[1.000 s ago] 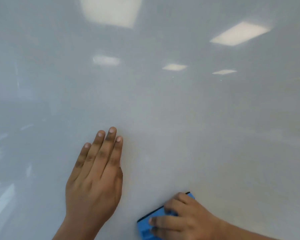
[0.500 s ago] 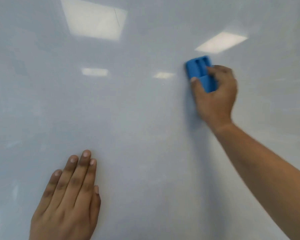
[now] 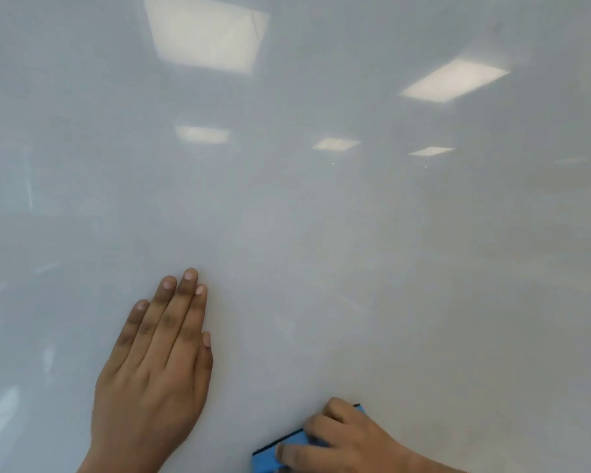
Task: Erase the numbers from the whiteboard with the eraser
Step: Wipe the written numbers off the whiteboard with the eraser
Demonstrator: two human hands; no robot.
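Observation:
The whiteboard [image 3: 321,233] fills the whole view, glossy and pale grey, with no numbers visible on it. My left hand [image 3: 154,367] lies flat against the board at the lower left, fingers together and pointing up. My right hand [image 3: 348,442] is at the bottom edge, right of centre, closed over a blue eraser [image 3: 280,450] with a black felt edge pressed to the board. Most of the eraser is hidden under my fingers.
Ceiling light panels are reflected in the whiteboard at the top [image 3: 205,32] and upper right [image 3: 454,80]. Faint smudges show on the board surface around the middle.
My right hand swept the eraser from the upper right of the board down to the bottom edge. My left hand sits higher in the view than half a second ago.

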